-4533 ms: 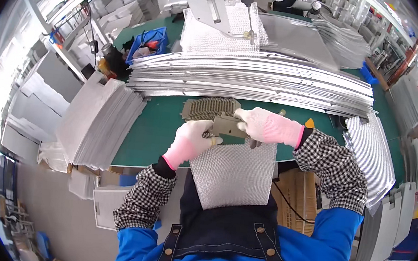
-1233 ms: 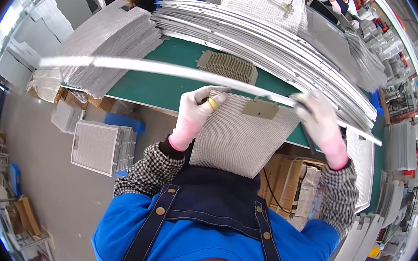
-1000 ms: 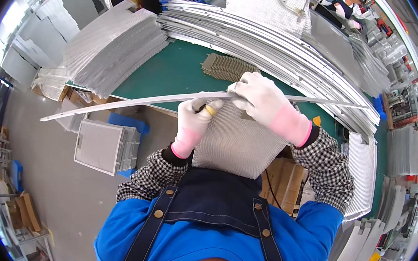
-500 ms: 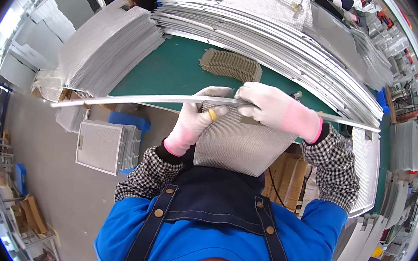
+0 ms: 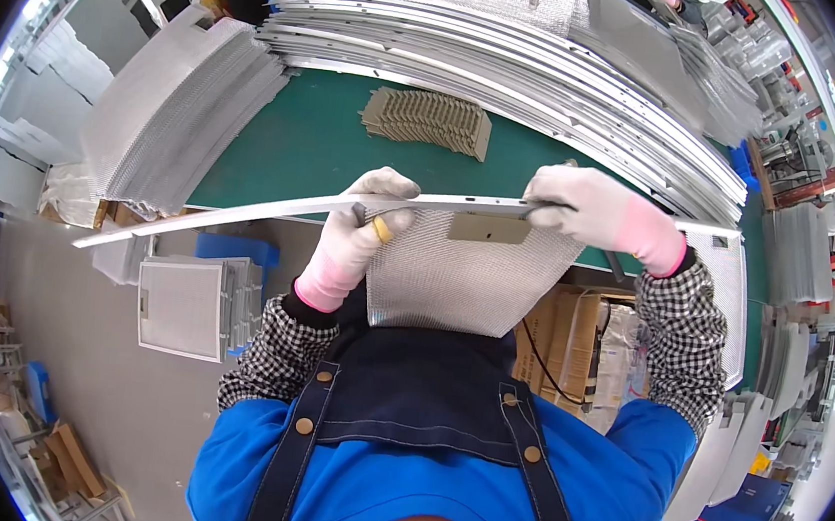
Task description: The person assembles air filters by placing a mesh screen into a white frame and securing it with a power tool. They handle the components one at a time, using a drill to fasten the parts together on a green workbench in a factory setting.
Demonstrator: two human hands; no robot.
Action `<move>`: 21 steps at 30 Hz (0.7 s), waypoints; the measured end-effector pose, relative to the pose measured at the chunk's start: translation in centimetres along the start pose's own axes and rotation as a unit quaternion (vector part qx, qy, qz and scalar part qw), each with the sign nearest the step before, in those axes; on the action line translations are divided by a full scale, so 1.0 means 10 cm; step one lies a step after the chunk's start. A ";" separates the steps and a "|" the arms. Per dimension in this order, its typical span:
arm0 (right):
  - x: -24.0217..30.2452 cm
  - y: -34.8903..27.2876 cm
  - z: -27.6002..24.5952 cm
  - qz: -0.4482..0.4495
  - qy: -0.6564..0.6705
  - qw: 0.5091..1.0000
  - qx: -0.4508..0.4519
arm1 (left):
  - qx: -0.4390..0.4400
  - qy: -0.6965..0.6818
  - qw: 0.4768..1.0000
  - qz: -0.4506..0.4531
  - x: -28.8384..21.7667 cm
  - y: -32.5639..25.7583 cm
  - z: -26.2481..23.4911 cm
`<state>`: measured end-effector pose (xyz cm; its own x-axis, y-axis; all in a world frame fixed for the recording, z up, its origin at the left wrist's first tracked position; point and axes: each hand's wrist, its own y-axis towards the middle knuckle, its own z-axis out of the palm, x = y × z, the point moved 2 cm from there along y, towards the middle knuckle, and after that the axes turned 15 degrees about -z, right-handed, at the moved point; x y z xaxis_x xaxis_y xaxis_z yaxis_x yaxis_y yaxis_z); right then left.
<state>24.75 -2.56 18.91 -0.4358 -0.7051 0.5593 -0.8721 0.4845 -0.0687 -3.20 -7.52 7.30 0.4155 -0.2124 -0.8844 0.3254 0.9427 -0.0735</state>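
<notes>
A long, thin silvery metal strip point(image 5: 231, 209) runs across in front of me, its left end tilted lower. My left hand point(image 5: 365, 217), in a white and pink glove with a yellow band on one finger, is closed around the strip. Below the strip hangs a silvery mesh panel point(image 5: 466, 283), its top edge along the strip. A tan plate point(image 5: 489, 229) with a small hole sits at that edge between my hands. Farther right, my gloved right hand point(image 5: 588, 209) pinches the strip. A dark rod-like piece point(image 5: 616, 267) shows beneath this hand; its kind is unclear.
On the green table point(image 5: 299, 139) lies a row of tan plates point(image 5: 426, 121). Long metal strips point(image 5: 515, 79) are piled behind them. Mesh panels point(image 5: 165, 111) stack at the left, and more framed panels point(image 5: 182, 306) stand lower left. A cardboard box point(image 5: 571, 341) is below the table.
My right hand has slid right along the strip, uncovering the tan plate. The strip's right part no longer sticks out past that hand. My hands are farther apart, and the view has shifted.
</notes>
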 end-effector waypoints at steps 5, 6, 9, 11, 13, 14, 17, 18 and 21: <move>0.05 -0.01 0.06 0.048 0.055 0.997 0.024 | -0.014 -0.020 1.000 0.001 0.00 -0.05 0.00; 0.02 -0.06 0.03 0.046 0.043 0.998 0.022 | -0.013 -0.025 1.000 -0.001 -0.01 -0.05 -0.02; 0.04 -0.14 0.02 0.037 0.019 0.999 0.013 | 0.009 -0.014 1.000 0.002 -0.01 -0.07 -0.07; 0.04 -0.08 0.06 -0.014 -0.050 0.999 0.005 | 0.026 -0.007 0.999 0.033 0.02 -0.02 -0.06; 0.01 -0.05 0.10 0.005 -0.020 1.000 -0.015 | 0.011 -0.026 0.999 0.017 0.01 -0.01 -0.07; 0.00 -0.03 0.12 0.015 -0.005 1.000 -0.025 | -0.002 -0.034 0.999 0.005 0.01 -0.02 -0.10; -0.08 -0.22 0.02 0.068 0.001 0.994 -0.084 | -0.005 -0.042 0.999 -0.010 -0.02 -0.04 -0.25; -0.17 -0.35 -0.01 0.128 0.005 0.988 -0.087 | -0.006 -0.039 0.999 -0.008 -0.05 -0.06 -0.26; -0.28 -0.39 -0.02 0.095 0.021 0.994 -0.056 | -0.068 0.007 0.998 0.007 -0.06 -0.07 -0.23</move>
<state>29.43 -2.43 17.76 -0.5793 -0.5741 0.5786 -0.7434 0.6633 -0.0861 -5.65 -7.45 6.86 0.4067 -0.1956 -0.8924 0.2012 0.9720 -0.1214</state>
